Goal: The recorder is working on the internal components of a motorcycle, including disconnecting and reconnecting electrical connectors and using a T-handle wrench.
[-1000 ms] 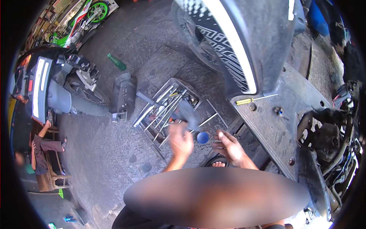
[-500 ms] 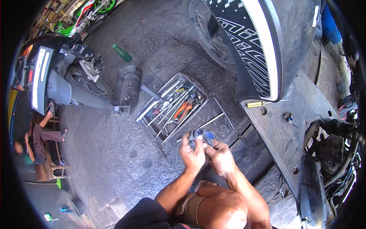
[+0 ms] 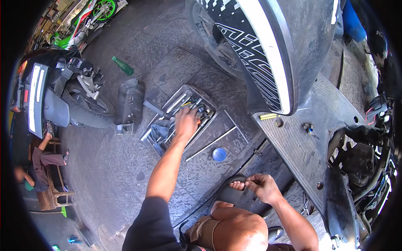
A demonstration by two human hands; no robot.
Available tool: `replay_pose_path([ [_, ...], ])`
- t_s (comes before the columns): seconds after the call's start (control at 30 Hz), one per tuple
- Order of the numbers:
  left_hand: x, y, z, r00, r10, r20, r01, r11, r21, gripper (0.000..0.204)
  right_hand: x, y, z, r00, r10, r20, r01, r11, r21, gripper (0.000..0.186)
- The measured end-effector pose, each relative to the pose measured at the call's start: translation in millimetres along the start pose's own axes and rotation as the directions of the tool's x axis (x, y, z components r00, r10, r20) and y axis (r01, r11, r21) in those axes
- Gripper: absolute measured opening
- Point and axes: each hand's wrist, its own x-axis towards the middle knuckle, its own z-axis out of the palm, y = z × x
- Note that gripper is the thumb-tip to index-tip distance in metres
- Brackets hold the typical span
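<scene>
1. Nearest, the right hand (image 3: 264, 188) is narrow, thumb and fingertips drawn together over one of two dark sandals (image 3: 228, 194); I cannot tell whether something small sits between them.
2. The left hand (image 3: 187, 121) reaches down into one tool tray (image 3: 216, 109), fingers curled among metal tools; I cannot tell whether it grips any. One grey-blue cloth (image 3: 159, 133) lies in the tray's left part, just beside that hand.
3. Beside the tray on the floor are one blue round cap (image 3: 219, 154) and one T-shaped bar (image 3: 211, 143).
4. To the right, one yellow-handled screwdriver (image 3: 268, 116) rests on a ribbed footboard (image 3: 289, 154).
5. Beyond, one scooter panel (image 3: 251, 56) carries large white-outlined, letter-like graphics, the boldest marking in view.
6. Left of the tray lies one black part (image 3: 129, 104); farther off, one green bottle (image 3: 122, 65) lies on its side.
7. Far left, one person (image 3: 45, 159) sits on a wooden bench (image 3: 49, 198); two motorcycles, one dark (image 3: 56, 111), one green-wheeled (image 3: 77, 35), stand above.
</scene>
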Motion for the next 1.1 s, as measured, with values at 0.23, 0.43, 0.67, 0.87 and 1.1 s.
replay_pose_path([
  [0.23,40,-17,52,0.963,-0.177,0.204,0.168,0.984,0.063,0.023,-62,-24,-38,0.995,0.081,-0.065,-0.101,0.895,-0.435,0.045],
  [0.43,-28,84,-53,0.935,-0.307,0.179,0.355,0.769,-0.532,0.019,-107,-31,-53,0.959,-0.165,-0.23,0.093,0.951,-0.296,0.023],
  [0.67,-93,247,-180,0.968,0.241,0.077,0.062,0.067,-0.996,0.012,-148,-104,-69,0.606,-0.766,-0.213,0.575,0.607,-0.549,0.043],
  [0.87,-108,348,-215,0.815,0.574,0.078,0.186,-0.132,-0.974,0.019,-216,-96,-94,0.343,-0.895,-0.285,0.647,0.445,-0.62,0.047],
  [1.1,-133,425,-237,0.828,0.561,-0.01,0.013,-0.037,-0.999,0.033,-284,-47,-102,0.254,-0.82,-0.514,0.605,0.549,-0.577,0.029],
])
